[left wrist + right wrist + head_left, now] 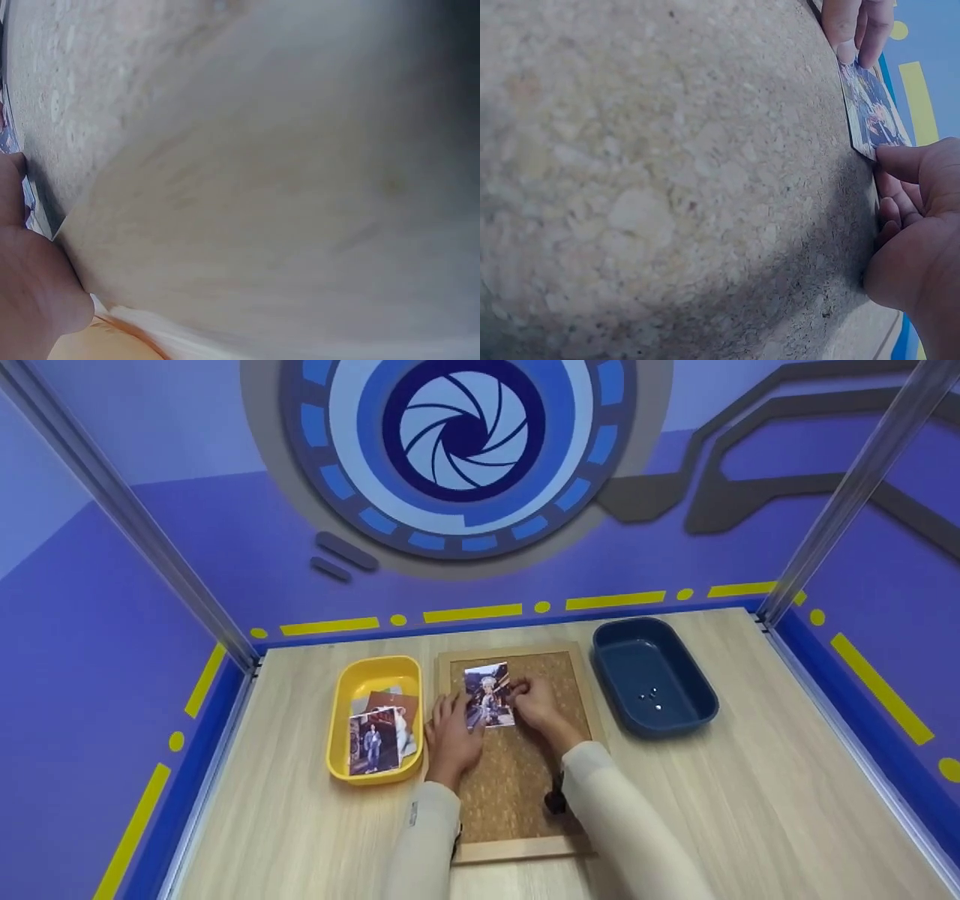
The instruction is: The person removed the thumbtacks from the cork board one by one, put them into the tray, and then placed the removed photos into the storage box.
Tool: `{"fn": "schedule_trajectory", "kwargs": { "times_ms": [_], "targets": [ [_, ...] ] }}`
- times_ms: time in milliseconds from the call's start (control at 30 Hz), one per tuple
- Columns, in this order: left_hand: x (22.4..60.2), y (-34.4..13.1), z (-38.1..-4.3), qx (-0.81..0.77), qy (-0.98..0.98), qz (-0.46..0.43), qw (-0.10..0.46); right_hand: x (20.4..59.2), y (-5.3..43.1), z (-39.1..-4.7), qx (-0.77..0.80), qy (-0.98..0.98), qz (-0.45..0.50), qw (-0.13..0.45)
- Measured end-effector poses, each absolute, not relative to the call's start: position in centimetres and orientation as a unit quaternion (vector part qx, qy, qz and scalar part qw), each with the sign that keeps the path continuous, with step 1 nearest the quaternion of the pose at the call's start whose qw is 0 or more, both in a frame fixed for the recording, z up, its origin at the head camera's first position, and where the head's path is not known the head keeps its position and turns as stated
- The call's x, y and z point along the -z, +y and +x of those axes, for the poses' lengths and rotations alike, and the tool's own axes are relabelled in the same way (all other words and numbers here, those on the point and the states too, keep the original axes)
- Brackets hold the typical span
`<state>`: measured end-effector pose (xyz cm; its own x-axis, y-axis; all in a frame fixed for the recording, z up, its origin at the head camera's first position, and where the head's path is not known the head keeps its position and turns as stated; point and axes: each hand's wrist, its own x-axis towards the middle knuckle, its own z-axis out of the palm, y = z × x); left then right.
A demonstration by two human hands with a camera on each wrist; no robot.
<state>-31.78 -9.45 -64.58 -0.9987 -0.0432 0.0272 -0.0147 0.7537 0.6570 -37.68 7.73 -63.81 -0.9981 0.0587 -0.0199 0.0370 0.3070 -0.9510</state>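
Note:
A photo print (489,694) of a figure in a pale hat lies over the upper part of a cork board (517,780) with a wooden frame. My left hand (454,735) holds its left edge, with the thumb near the lower corner. At the opposite edge, my right hand (538,706) pinches the print between thumb (900,161) and curled fingers. The right wrist view shows the photo (871,109) close over the cork, between both hands. In the left wrist view only part of the left hand (34,289) shows, at the lower left.
Left of the board stands a yellow tray (337,735) with several more photos (375,741) overlapping inside. To the right, a dark blue tray (626,660) contains several small shiny pieces (651,697). Blue-purple panels (555,562) enclose the wooden table (285,825) at the back and sides.

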Motion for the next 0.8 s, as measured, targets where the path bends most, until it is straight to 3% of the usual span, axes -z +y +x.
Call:
{"fn": "schedule_trajectory", "kwargs": {
  "times_ms": [800],
  "targets": [
    [64.88, -9.49, -31.82, 0.336, -0.942, 0.003, 0.014, 63.94, 7.92, -37.70, -0.571, -0.821, -0.024, -0.002]
  ]
}}
